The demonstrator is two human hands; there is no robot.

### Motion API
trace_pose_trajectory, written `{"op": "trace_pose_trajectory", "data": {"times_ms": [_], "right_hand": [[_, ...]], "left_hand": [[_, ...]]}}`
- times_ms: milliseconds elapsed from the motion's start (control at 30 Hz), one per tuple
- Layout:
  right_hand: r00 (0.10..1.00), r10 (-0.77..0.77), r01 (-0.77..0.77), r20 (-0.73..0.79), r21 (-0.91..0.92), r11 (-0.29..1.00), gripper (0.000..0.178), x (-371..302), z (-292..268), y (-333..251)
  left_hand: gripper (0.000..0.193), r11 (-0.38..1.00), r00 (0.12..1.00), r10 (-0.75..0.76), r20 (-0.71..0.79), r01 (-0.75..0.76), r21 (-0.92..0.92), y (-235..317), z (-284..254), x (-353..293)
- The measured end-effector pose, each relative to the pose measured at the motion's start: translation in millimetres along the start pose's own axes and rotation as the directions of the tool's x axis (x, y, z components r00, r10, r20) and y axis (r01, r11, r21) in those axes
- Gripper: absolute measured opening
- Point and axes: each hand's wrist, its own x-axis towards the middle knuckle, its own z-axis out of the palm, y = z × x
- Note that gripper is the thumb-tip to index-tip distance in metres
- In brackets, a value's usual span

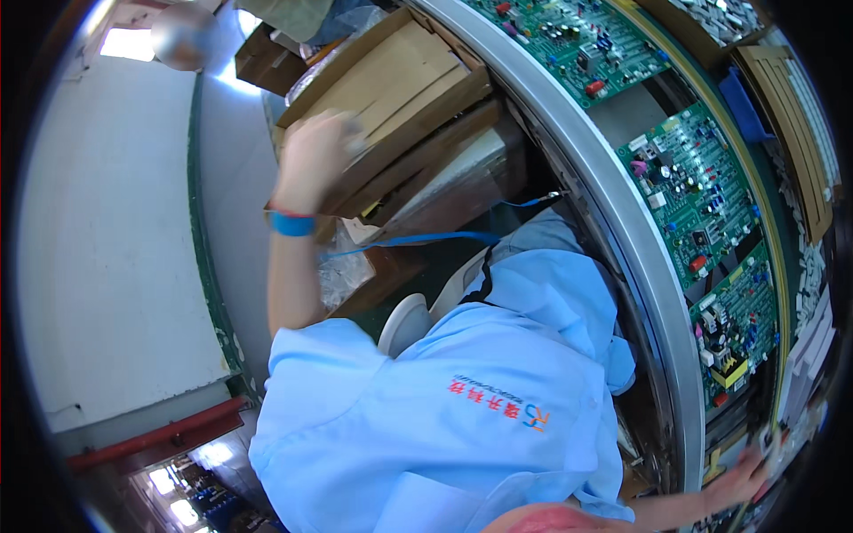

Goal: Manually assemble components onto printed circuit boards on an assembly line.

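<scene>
My left hand (pixel 315 155), blurred, is raised at the left, its fingers curled closed beside an open cardboard box (pixel 404 84). A small greyish patch shows at its fingertips; I cannot make out what it is. Round that wrist sits a blue wrist strap (pixel 291 224) whose blue cord (pixel 418 238) runs across toward the line's edge. At the lower right my right hand (pixel 742 480) reaches over the line, its fingers bent together around something pale and blurred. Nearest to it is a green circuit board (pixel 736 324) with a yellow transformer (pixel 729 373).
More green circuit boards (pixel 695 191) lie in a row along the line, inside its curved metal rail (pixel 635 204). Beyond them are heaps of small white parts (pixel 809 280), a blue bin (pixel 745 105) and cardboard dividers (pixel 786 124). A white chair (pixel 410 324) is beside me.
</scene>
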Motion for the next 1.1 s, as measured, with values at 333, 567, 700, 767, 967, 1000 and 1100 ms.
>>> {"op": "trace_pose_trajectory", "data": {"times_ms": [333, 567, 700, 767, 967, 1000, 1100], "right_hand": [[0.725, -0.451, 0.073, 0.521, 0.593, 0.802, 0.038, -11, 139, -234], [0.576, -0.605, 0.201, 0.550, 0.621, 0.757, 0.031, -4, 177, -259], [0.460, -0.599, -0.107, 0.655, 0.711, 0.696, 0.034, 8, 188, -265], [0.444, -0.576, -0.173, 0.686, 0.697, 0.696, 0.036, 10, 188, -272], [0.538, -0.531, -0.133, 0.655, 0.688, 0.714, 0.030, 13, 200, -280], [0.532, -0.543, -0.136, 0.649, 0.699, 0.702, 0.030, 13, 202, -280], [0.493, -0.471, -0.306, 0.731, 0.652, 0.694, 0.028, 22, 203, -275]], "left_hand": [[0.044, 0.569, 0.822, 0.077, 0.564, 0.428, -0.702, -149, 72, -43], [0.031, 0.608, 0.906, -0.229, 0.355, 0.418, -0.675, -152, 111, -29], [0.030, 0.846, 0.982, -0.133, 0.135, 0.183, -0.501, -97, 88, -41], [0.033, 0.887, 0.945, -0.141, 0.297, 0.253, -0.386, -99, 82, -35], [0.028, 0.966, 0.982, -0.132, 0.132, 0.157, -0.204, -74, 67, -43], [0.028, 0.967, 0.981, -0.146, 0.124, 0.168, -0.193, -78, 64, -43], [0.022, 0.749, 0.937, -0.236, 0.257, 0.344, -0.567, -103, 69, -46]]}}
